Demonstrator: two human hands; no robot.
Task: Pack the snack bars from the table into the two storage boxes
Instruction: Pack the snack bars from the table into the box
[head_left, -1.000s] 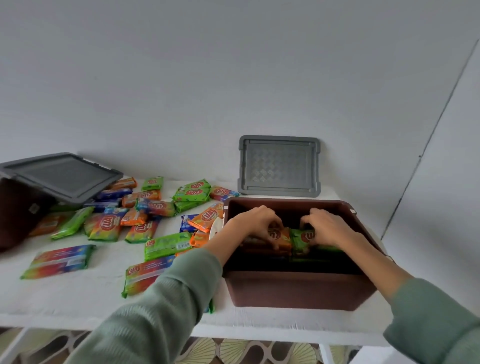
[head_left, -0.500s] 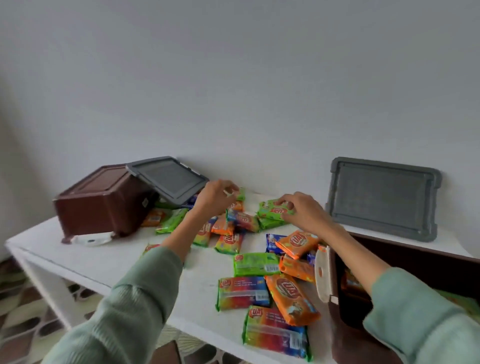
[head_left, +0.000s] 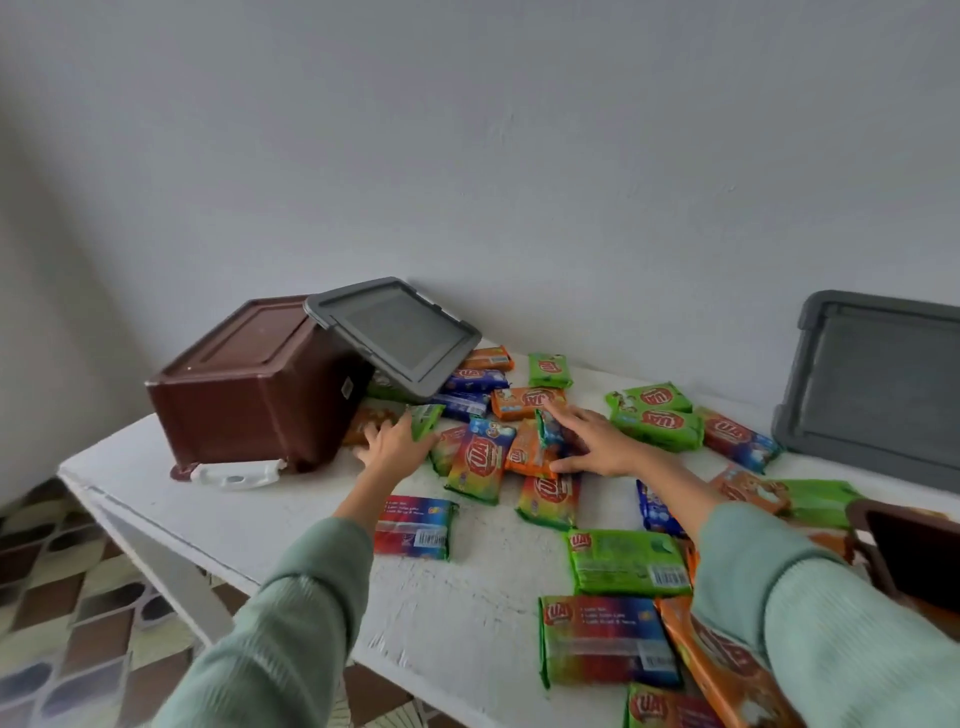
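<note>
Many snack bars in green, orange, blue and rainbow wrappers lie scattered over the white table (head_left: 291, 499). One brown storage box (head_left: 249, 395) lies tipped over at the left, its grey lid (head_left: 400, 332) hanging open above some bars. Only a corner of the second brown box (head_left: 909, 551) shows at the right edge. My left hand (head_left: 392, 444) reaches toward the tipped box's opening and holds a green bar (head_left: 426, 418) by the thumb. My right hand (head_left: 597, 441) is spread over the middle of the pile, its fingertips round a small blue-green bar (head_left: 545, 428) that stands on edge.
A second grey lid (head_left: 878, 374) leans against the wall at the back right. A white latch handle (head_left: 234, 474) lies in front of the tipped box. The table's front edge runs diagonally at the left, with patterned floor tiles (head_left: 78, 623) below.
Both hands left the right box and swung left to the pile. Since half a second ago they came lower and nearer, the left one toward the tipped box.
</note>
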